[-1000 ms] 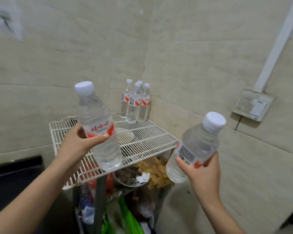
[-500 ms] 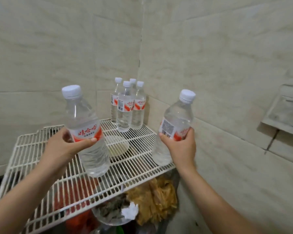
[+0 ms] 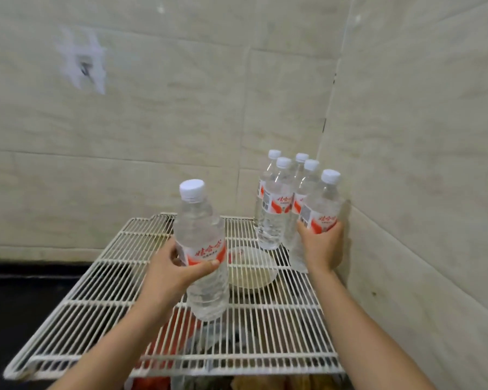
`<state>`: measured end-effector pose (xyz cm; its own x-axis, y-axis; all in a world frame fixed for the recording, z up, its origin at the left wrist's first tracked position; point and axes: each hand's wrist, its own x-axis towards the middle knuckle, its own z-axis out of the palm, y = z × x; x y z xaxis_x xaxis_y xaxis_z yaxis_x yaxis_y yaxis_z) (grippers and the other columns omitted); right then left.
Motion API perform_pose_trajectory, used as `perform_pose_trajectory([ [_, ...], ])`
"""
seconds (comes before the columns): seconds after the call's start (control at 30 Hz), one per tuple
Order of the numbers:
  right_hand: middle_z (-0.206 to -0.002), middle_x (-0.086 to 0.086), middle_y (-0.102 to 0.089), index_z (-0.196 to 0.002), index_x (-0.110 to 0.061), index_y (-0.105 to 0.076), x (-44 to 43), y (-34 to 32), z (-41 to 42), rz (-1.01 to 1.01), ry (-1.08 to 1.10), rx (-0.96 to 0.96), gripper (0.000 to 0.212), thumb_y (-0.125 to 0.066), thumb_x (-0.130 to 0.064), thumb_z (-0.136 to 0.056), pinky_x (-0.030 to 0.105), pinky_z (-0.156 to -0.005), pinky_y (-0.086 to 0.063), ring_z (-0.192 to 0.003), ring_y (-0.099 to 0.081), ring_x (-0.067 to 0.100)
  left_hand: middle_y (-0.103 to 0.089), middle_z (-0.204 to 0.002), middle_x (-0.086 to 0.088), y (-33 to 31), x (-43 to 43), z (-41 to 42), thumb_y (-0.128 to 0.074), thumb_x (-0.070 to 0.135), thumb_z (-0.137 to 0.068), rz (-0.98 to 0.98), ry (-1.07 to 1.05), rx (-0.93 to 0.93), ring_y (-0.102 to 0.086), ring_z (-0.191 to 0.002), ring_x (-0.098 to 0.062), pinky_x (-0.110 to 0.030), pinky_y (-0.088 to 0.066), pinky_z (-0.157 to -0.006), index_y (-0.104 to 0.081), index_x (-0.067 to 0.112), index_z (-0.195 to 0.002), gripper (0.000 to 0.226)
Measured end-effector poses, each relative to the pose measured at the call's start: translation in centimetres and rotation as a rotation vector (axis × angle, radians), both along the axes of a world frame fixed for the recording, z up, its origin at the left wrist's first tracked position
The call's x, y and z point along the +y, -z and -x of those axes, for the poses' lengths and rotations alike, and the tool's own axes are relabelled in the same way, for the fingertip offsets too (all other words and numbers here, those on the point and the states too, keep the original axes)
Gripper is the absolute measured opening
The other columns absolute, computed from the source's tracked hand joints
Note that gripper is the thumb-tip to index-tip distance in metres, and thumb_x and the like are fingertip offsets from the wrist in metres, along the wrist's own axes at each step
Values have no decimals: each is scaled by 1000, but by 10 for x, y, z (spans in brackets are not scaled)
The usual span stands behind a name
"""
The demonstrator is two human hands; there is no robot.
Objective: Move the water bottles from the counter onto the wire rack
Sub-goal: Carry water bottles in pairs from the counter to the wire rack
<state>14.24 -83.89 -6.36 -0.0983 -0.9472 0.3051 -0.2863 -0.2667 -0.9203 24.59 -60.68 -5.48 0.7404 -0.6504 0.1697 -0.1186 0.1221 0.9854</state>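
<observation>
White-coated metal for the wire rack (image 3: 110, 303), smooth. Clear, glossy plastic for the near bottle (image 3: 206, 291) and the bottles (image 3: 273, 229) at the far right corner; matt white plastic caps (image 3: 192, 188); shiny film labels (image 3: 206, 250). Faintly glossy, marbled wall tiles (image 3: 152, 136).

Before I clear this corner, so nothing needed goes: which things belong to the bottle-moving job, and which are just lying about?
Job: left bottle in left hand; right bottle in right hand; four standing bottles in the corner; wire rack.
Lying about: shallow dish on the rack; clutter under it.
</observation>
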Motion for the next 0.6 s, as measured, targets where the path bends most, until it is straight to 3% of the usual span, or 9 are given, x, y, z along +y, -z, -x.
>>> perform_pose_trajectory([
  [0.17,-119,15,-57,-124,-5,-42,-1,17,-1,13,-105,149,77,-77,-40,-65,48,-86,-51,-104,-57,31,-66,-101,-3,-14,-34,-2,-76,6,-63,-43,37,-65,-63,-93,-19,-27,-50,-72,-57,16,-100,43],
  [0.37,-117,15,-57,-121,-7,-42,-11,31,12,-27,-186,171,68,-79,-23,-66,32,-77,-45,-104,-56,31,-65,-98,3,-17,-97,2,-81,12,-59,-113,127,-128,-63,-91,-16,-29,-51,-76,-55,17,-101,50],
  [0.47,-115,12,-58,-122,-11,-43,-17,36,15,15,-211,216,69,-79,-29,-66,28,-71,-41,-102,-58,28,-63,-90,6,-19,-127,4,-80,8,-62,-102,142,-121,-62,-85,-13,-21,-47,-65,-54,20,-95,44],
  [0.6,-125,11,-56,-130,-13,-37,-18,39,13,33,-181,247,78,-78,-35,-67,36,-85,-47,-112,-55,27,-61,-90,6,-19,-159,1,-76,6,-66,-132,221,-113,-62,-85,-11,-21,-48,-69,-52,17,-99,43],
])
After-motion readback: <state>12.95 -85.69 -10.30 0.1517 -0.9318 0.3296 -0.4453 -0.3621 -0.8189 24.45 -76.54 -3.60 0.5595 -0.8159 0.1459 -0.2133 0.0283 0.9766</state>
